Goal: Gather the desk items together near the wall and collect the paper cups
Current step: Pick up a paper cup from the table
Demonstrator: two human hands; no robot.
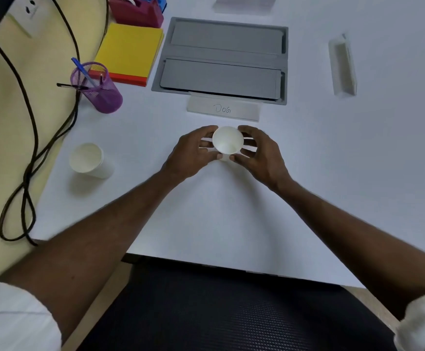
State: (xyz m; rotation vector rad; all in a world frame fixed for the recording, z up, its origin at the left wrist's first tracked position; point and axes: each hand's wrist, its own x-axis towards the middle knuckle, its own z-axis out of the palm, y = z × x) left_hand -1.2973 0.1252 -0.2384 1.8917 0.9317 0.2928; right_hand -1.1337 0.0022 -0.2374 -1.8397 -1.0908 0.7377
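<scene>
A white paper cup (pixel 227 141) stands upright mid-desk. My left hand (pixel 193 154) and my right hand (pixel 258 154) wrap it from both sides, fingers curled on its wall. A second stack of paper cups (pixel 88 160) stands alone to the left, near the desk's left edge. By the yellow wall (pixel 9 102) are a purple mesh pen holder (pixel 100 88) with pens, a yellow and red pad of sticky notes (pixel 130 53), and a maroon tape dispenser (pixel 136 12).
A grey cable hatch (pixel 222 62) is set into the white desk (pixel 332 173), with a label reading "DOG" (pixel 222 108) below it. A clear plastic box (pixel 343 65) lies at the right. Black cables (pixel 29 153) hang down the wall. A black chair seat (pixel 219 312) is below.
</scene>
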